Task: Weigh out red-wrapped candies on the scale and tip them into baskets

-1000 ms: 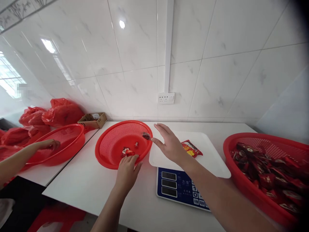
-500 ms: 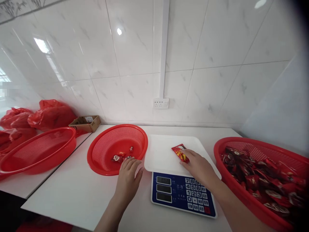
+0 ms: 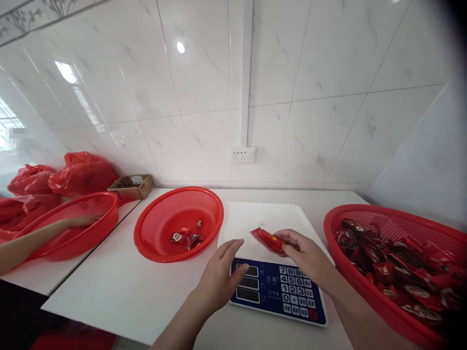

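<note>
My right hand point(image 3: 304, 253) grips a red packet point(image 3: 270, 240) with yellow print by its right end, above the white pan point(image 3: 255, 218) of a digital scale. Beneath the pan's front edge, the blue keypad panel point(image 3: 270, 291) of the scale shows dark displays. My left hand point(image 3: 224, 274) hovers over the panel's left end, fingers apart, with nothing in it; it partly covers the top display. Behind and to its left stands a round red basket point(image 3: 146, 238) with a few small wrapped packets point(image 3: 184, 237) at the bottom.
On the right, a large red basket point(image 3: 333, 214) is heaped with dark red packets. Another person's arm point(image 3: 44, 236) reaches into a red basket point(image 3: 109, 221) at the left. Behind are red plastic bags point(image 3: 82, 172) and a small cardboard box point(image 3: 146, 187). A socket point(image 3: 244, 154) sits on the tiled wall.
My left hand has moved right, from the round basket's rim to the scale. The packet in my right hand has been lifted and turned. Another person's arm has come into the left basket.
</note>
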{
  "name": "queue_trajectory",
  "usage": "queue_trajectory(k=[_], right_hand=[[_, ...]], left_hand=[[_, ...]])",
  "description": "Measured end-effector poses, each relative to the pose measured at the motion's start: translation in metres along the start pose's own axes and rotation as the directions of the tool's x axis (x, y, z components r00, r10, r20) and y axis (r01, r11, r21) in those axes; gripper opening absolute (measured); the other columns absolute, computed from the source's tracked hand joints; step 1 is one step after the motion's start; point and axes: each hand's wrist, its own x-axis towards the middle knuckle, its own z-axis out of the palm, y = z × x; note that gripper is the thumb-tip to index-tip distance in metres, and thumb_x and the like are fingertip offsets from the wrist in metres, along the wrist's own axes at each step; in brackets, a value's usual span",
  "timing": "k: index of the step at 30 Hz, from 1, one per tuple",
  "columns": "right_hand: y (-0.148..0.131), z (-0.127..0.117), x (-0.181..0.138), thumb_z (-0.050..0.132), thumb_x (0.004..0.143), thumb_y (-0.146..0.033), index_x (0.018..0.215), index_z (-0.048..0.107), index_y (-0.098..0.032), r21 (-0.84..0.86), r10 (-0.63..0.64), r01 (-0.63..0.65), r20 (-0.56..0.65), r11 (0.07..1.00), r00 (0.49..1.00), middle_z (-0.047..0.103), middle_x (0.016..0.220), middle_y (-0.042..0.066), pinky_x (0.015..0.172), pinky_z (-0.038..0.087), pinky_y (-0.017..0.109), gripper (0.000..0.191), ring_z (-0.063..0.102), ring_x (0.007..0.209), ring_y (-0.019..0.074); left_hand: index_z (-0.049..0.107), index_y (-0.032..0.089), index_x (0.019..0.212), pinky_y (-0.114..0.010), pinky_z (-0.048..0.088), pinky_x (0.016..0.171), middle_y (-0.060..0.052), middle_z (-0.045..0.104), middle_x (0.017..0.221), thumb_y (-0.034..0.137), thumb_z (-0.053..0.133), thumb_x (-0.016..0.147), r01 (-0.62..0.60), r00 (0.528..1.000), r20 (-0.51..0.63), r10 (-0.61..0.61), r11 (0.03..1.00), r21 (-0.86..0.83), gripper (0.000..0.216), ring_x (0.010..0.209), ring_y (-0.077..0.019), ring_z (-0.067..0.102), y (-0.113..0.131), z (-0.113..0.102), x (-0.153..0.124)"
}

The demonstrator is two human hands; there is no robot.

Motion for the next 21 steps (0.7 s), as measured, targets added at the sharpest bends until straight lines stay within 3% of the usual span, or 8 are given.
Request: queue_trajectory(k=[2,4,8,12,15,17,19,21], right_hand=[[-0.008,0.002,-0.013,0.044,0.080,-0.026,0.099,0.062,-0.022,0.141,-0.016,-0.012,0.195,0.990,0.981,0.071,0.101,0.004,0.080,0.055,0.035,0.025,0.067,0.092,0.0198],[-0.014,0.004,-0.025,0.044,0.085,-0.031,0.102,0.062,-0.022,0.186,-0.033,-0.026,0.308,0.982,0.951,0.070,0.098,0.004,0.077,0.055,0.035,0.026,0.067,0.086,0.0189],[-0.019,0.007,-0.039,0.052,0.084,-0.043,0.111,0.060,-0.021,0.179,-0.031,-0.028,0.320,0.983,0.947,0.068,0.102,0.006,0.077,0.054,0.034,0.036,0.064,0.089,0.0194],[-0.020,0.011,-0.040,0.052,0.085,-0.046,0.095,0.066,-0.020,0.095,-0.047,0.016,0.338,0.995,0.940,0.068,0.085,0.002,0.069,0.051,0.029,0.031,0.061,0.076,0.0169],[-0.020,0.014,-0.040,0.049,0.088,-0.047,0.096,0.067,-0.022,0.080,-0.108,0.088,0.303,0.993,0.947,0.070,0.088,0.002,0.072,0.050,0.028,0.032,0.062,0.080,0.0171],[-0.018,0.014,-0.042,0.046,0.089,-0.047,0.106,0.065,-0.023,0.059,-0.109,0.098,0.233,0.993,0.966,0.070,0.092,0.003,0.073,0.050,0.028,0.034,0.062,0.082,0.0170],[-0.014,0.011,-0.045,0.045,0.089,-0.046,0.110,0.063,-0.024,0.015,-0.088,0.087,0.143,0.996,0.986,0.071,0.093,0.003,0.073,0.051,0.029,0.036,0.063,0.082,0.0172],[-0.008,0.003,-0.051,0.046,0.089,-0.046,0.108,0.064,-0.023,-0.035,-0.061,0.064,0.077,0.997,0.995,0.071,0.092,0.003,0.075,0.052,0.030,0.035,0.065,0.084,0.0180]], left_hand=[[0.035,0.023,0.141,-0.043,0.043,0.102,-0.012,0.050,0.139,0.031,0.057,0.086,0.030,0.999,0.046,-0.024,0.991,-0.132,0.060,0.126,-0.0246,0.048,0.006,0.003,0.001],[0.042,0.022,0.137,-0.038,0.047,0.095,-0.010,0.059,0.128,0.032,0.059,0.085,0.054,0.995,0.090,-0.033,0.965,-0.255,0.056,0.113,-0.0231,0.057,0.011,0.007,0.001],[0.064,0.019,0.103,-0.025,0.049,0.069,-0.004,0.068,0.089,0.033,0.060,0.084,0.097,0.991,0.122,-0.050,0.904,-0.416,0.024,0.076,-0.0156,0.059,0.020,0.008,-0.001],[0.064,0.016,0.098,-0.024,0.046,0.066,-0.003,0.065,0.085,0.039,0.063,0.081,0.167,0.982,0.176,-0.074,0.776,-0.608,0.029,0.073,-0.0143,0.056,0.025,0.006,-0.002],[0.063,0.015,0.100,-0.025,0.048,0.065,-0.004,0.065,0.085,0.042,0.063,0.080,0.204,0.976,0.193,-0.101,0.728,-0.654,0.034,0.072,-0.0150,0.057,0.024,0.004,-0.002],[0.063,0.016,0.102,-0.026,0.050,0.063,-0.005,0.066,0.083,0.045,0.060,0.081,0.199,0.980,0.121,-0.157,0.792,-0.578,0.036,0.070,-0.0157,0.059,0.017,-0.003,-0.002],[0.061,0.017,0.106,-0.029,0.052,0.063,-0.005,0.066,0.083,0.048,0.056,0.081,0.204,0.961,-0.089,-0.263,0.886,-0.416,0.040,0.070,-0.0179,0.061,0.007,-0.015,0.000],[0.058,0.018,0.109,-0.035,0.053,0.071,-0.007,0.067,0.090,0.050,0.055,0.080,0.280,0.852,-0.391,-0.348,0.934,-0.219,0.044,0.079,-0.0225,0.064,-0.006,-0.032,0.005]])
